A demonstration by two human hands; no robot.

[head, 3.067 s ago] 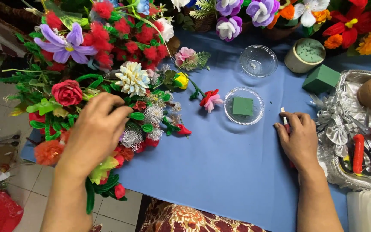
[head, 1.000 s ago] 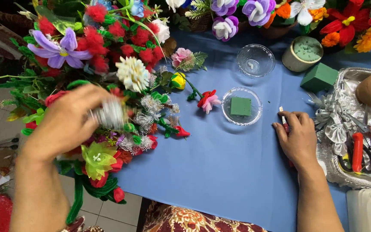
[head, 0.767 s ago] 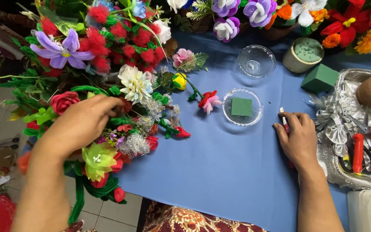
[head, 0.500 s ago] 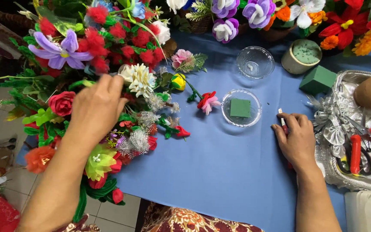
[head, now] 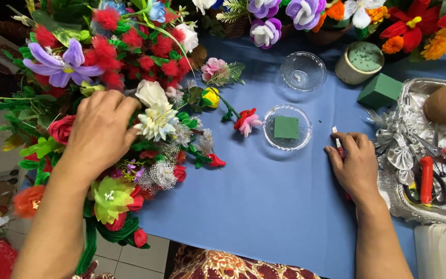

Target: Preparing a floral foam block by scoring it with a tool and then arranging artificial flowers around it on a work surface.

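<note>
My left hand [head: 100, 132] lies palm-down in the big heap of artificial flowers [head: 104, 103] at the left edge of the blue tablecloth [head: 264, 206], its fingers curled loosely and spread over the blooms; the fingertips touch a cream-white fabric flower with pointed petals [head: 156, 121], just below a rounder white bud [head: 150, 93]. I cannot tell whether the fingers have actually closed on a stem, since the palm hides what is under it. My right hand [head: 358, 165] rests on the cloth well apart from the heap, half curled around a small slim white-tipped stick [head: 336, 137] that pokes out past the fingers, just beside a shallow clear glass dish holding a green square of floral foam [head: 287, 127]. I judge the cream flower to be very light, with soft cloth petals that crush or fray if pinched, and a thin wire stem that bends easily and tangles with its neighbours and the bits of netting. The place to take it is low on the stem under the head, with thumb and two fingers, not on the petals. A red-and-pink flower [head: 246, 121] lies loose on the cloth between heap and dish.
</note>
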